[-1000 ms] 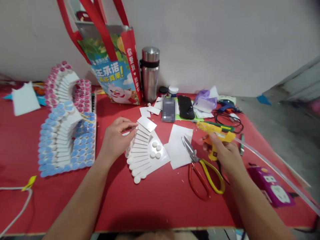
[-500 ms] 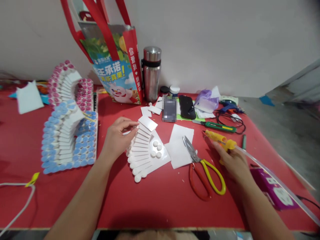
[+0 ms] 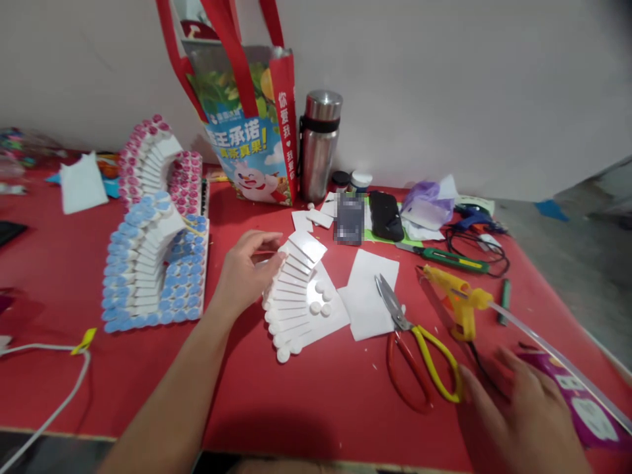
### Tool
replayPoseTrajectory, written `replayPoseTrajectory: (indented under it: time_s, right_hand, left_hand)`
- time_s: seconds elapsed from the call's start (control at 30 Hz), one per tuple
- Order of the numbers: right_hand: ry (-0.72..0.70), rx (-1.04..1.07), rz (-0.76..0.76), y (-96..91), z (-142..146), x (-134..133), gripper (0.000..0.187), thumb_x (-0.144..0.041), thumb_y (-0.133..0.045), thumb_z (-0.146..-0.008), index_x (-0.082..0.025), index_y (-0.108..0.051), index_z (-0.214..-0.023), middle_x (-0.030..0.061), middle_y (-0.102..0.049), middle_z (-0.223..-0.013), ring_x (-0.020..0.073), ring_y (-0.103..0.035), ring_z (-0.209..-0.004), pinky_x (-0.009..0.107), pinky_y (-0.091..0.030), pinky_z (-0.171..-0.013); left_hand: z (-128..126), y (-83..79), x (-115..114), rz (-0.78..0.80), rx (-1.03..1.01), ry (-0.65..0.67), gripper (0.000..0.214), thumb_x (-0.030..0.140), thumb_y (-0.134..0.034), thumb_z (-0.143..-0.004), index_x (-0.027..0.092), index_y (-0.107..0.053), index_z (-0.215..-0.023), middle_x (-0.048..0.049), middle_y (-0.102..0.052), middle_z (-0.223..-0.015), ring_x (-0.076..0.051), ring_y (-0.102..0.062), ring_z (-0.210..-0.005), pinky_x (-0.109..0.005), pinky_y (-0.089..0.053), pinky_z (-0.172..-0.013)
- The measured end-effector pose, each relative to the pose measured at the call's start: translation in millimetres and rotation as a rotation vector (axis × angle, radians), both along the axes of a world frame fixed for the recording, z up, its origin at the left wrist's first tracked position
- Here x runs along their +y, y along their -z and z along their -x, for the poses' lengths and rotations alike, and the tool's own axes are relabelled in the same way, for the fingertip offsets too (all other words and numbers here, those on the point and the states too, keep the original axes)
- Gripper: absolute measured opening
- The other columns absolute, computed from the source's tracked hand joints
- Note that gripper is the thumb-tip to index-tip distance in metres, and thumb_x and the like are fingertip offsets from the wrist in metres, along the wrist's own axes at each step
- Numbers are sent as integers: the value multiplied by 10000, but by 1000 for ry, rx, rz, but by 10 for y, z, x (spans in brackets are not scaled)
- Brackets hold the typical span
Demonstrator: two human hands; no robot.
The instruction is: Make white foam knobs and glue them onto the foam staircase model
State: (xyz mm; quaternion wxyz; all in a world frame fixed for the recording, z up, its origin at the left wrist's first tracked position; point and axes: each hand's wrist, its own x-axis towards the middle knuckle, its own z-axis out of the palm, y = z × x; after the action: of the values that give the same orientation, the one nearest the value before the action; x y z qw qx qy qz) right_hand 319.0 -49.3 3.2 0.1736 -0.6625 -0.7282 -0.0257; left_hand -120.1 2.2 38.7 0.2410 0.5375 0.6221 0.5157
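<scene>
My left hand [image 3: 251,270] pinches the upper left end of a white fan-shaped stepped model [image 3: 291,293], by a small white disc at its edge. More white discs line the model's outer edge, and several loose ones [image 3: 320,308] lie on its white base. At the lower right, my right hand [image 3: 526,411] is open with fingers apart, holding nothing. Beyond it a yellow hot glue gun [image 3: 463,306] rests on the table with a long clear glue stick in its back. Scissors [image 3: 402,322] with one red and one yellow handle lie partly on white paper [image 3: 370,289].
Finished-looking stepped models, blue [image 3: 185,286] and pink [image 3: 187,178], stand at left. Behind are a printed bag [image 3: 251,131] and a steel flask [image 3: 320,155]. A black phone [image 3: 386,216], green cutter [image 3: 457,260] and purple packet [image 3: 592,408] sit at right. A white cable [image 3: 81,375] runs lower left.
My right hand has let go of the glue gun and moved down and right, towards the table's near edge. My left hand stays at the white model. The view has shifted slightly left.
</scene>
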Motion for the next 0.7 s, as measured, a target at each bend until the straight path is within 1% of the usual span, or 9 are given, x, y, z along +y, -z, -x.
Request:
replayPoseTrajectory:
  time_s: [0.03,0.1,0.2,0.23,0.37,0.43,0.5,0.6,0.7]
  right_hand:
    - [-49,-25,-22,-7,30,-126,601,-648,-453,-948,-103,-605,-1151,231,-695,-1027,455,-671,-1019,593,-542,-858]
    - [-175,27,-63,-79,195,-309,378,-514,-488,-994,-164,-609,-1071,147,-701,-934,331,-707,-858,472,-572,-780]
    - [-311,120,-111,-314,680,-309,164,-303,-573,-995,-204,-647,-1103,89,-725,-1019,239,-726,-901,361,-561,-836]
    - [-399,168,-168,-409,883,-228,161,-266,-593,-985,-209,-659,-1120,77,-734,-1024,225,-728,-916,340,-552,-845]
    - [-657,398,-95,-708,1733,374,161,-157,-571,-989,-208,-684,-1093,63,-735,-1004,187,-711,-920,301,-543,-830]
    - [-753,470,-68,-745,2112,715,178,-161,-571,-991,-189,-695,-1116,87,-720,-1025,198,-692,-929,313,-544,-805]
    - [-849,427,-50,-717,2419,993,194,-158,-578,-981,-175,-707,-1125,115,-701,-1071,225,-669,-979,344,-536,-829]
    - [-898,295,0,-643,2710,1225,230,-183,-621,-965,-139,-711,-1172,140,-681,-1067,250,-632,-990,371,-508,-862]
    - [-932,159,27,-628,2813,1282,224,-176,-591,-974,-105,-729,-1135,157,-667,-1037,251,-607,-950,372,-480,-847]
  left_hand:
    - [9,10,-1,10,-50,-24,300,318,-699,-877,177,-714,-1141,-86,-695,-1101,-211,-703,-996,-350,-592,-883]
    - [28,33,4,42,-158,-73,320,359,-663,-906,166,-697,-1159,-97,-723,-1093,-217,-711,-985,-355,-587,-878]
    - [47,71,19,136,-284,-90,357,416,-620,-928,150,-690,-1156,-97,-750,-1040,-206,-714,-895,-344,-575,-823]
    - [49,81,23,167,-318,-83,371,430,-617,-925,145,-693,-1150,-96,-753,-1024,-204,-710,-880,-337,-567,-807]
    - [53,96,20,237,-481,-23,421,462,-657,-879,123,-708,-1123,-98,-754,-992,-207,-700,-903,-316,-528,-809]
    - [66,94,12,271,-562,36,435,441,-719,-826,122,-709,-1122,-86,-753,-968,-194,-690,-869,-304,-509,-792]
    - [86,96,8,299,-628,80,444,400,-777,-769,122,-709,-1108,-70,-746,-942,-172,-670,-815,-292,-489,-766]
    - [114,110,9,303,-653,95,400,363,-804,-735,123,-717,-1043,-55,-728,-915,-158,-645,-785,-288,-469,-750]
    - [123,123,12,303,-591,106,320,352,-780,-753,132,-726,-979,-37,-705,-854,-149,-612,-748,-284,-447,-719]
